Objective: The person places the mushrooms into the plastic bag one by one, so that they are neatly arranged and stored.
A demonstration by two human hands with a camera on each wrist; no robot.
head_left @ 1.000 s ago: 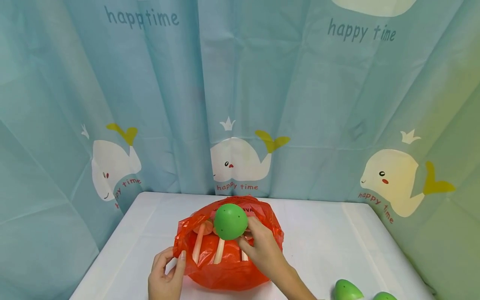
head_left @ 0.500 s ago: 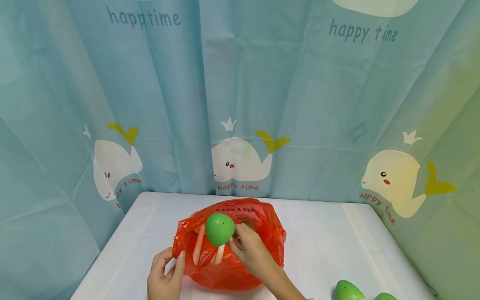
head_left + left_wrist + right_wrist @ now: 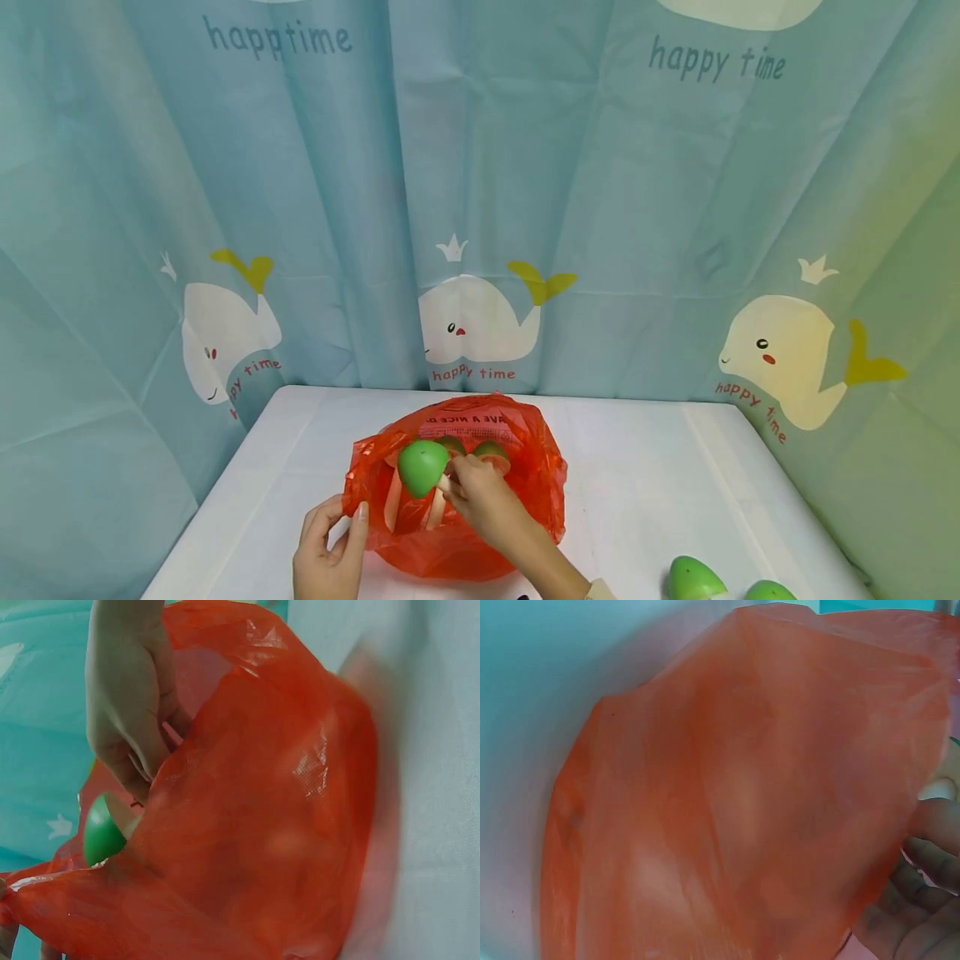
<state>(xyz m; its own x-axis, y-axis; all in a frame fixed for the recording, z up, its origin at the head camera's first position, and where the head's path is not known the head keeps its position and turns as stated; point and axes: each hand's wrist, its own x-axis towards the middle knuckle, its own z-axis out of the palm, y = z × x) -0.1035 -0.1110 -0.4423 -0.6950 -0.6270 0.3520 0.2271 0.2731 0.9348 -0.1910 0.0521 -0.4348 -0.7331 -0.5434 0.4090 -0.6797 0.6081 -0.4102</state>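
Observation:
A red plastic bag [image 3: 457,533] stands open on the white table [image 3: 645,483]. My right hand [image 3: 480,500] holds a green maraca [image 3: 422,467] by its wooden handle, its head low inside the bag's mouth. Other maracas [image 3: 491,452] with pale wooden handles lie in the bag. My left hand [image 3: 330,550] pinches the bag's left rim and holds it open. In the left wrist view the right hand [image 3: 131,697] reaches into the bag [image 3: 277,825], with the green head [image 3: 101,832] below it. The right wrist view shows mostly the bag's red film [image 3: 742,795].
Two more green maraca heads [image 3: 693,579] lie at the table's front right corner. A blue whale-print curtain [image 3: 480,208] closes in the back and both sides of the table.
My right hand has lowered the green maraca from above the bag's mouth down and left into the bag. The left hand has kept its hold on the rim.

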